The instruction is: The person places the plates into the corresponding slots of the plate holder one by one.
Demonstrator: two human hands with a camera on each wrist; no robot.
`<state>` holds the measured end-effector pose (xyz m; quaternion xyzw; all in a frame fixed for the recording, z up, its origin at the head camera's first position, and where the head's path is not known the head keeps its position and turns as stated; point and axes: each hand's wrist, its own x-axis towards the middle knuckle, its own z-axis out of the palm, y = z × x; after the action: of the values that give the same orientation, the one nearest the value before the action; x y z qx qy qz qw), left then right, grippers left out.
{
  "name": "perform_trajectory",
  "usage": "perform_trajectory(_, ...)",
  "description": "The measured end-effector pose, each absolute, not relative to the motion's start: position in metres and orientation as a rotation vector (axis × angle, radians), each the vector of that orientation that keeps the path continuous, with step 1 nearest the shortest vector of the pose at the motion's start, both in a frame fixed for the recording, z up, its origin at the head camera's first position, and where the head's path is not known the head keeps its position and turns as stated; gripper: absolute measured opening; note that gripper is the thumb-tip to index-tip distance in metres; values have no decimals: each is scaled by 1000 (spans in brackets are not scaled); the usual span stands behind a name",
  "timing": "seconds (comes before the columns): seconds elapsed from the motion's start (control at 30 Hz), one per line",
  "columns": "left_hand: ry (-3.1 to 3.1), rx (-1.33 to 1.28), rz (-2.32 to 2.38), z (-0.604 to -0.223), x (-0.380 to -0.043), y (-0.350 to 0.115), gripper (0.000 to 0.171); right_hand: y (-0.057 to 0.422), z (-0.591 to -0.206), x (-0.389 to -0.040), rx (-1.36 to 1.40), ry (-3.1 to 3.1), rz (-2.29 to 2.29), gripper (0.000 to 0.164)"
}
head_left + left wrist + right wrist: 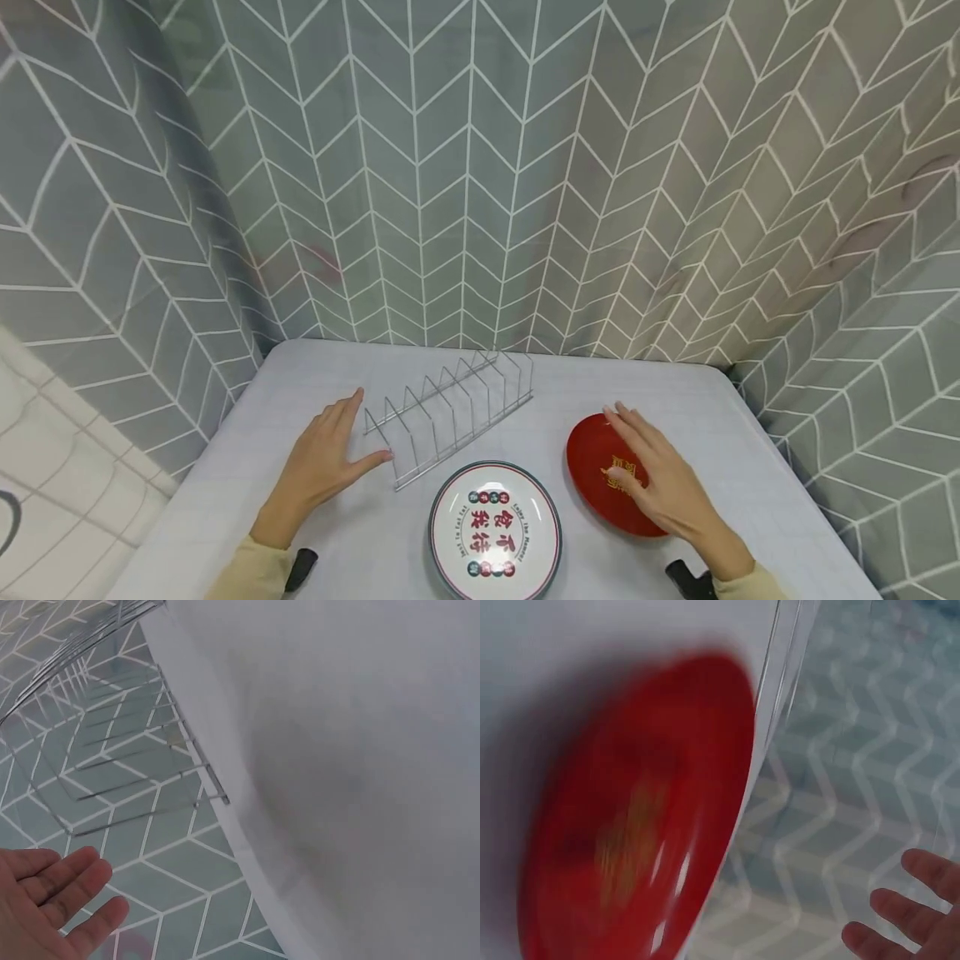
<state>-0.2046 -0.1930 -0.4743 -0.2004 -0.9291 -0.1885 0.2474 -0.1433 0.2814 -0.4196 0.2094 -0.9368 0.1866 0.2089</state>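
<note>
My left hand (318,458) hovers beside the near left end of a metal wire dish rack (463,442), fingers extended and thumb apart. In the left wrist view, the fingers (79,889) hold nothing near the rack's wires (73,834). My right hand (663,479) is over the right side of a red plate (588,462) with a gold design, its fingers spread; contact cannot be made out from above. The right wrist view has the fingertips (904,911) apart from the blurred red plate (645,787). A white plate (493,533) with red characters and a dark rim lies between the hands.
A white cloth covers the table (360,550). Behind and along both sides hangs a grey curtain (487,183) with a white chevron pattern, close to the table's back edge. Pale tiles (67,450) appear at the far left.
</note>
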Motion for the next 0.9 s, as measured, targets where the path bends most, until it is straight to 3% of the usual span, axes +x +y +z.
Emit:
perform_trajectory(0.4, -2559, -570, -512, -477, -208, -190, 107, 192, -457, -120, 727, -2743, 766, 70)
perform_trajectory(0.9, -2618, -571, -534, -480, -211, -189, 107, 204, -485, -134, 568, -2795, 914, 64)
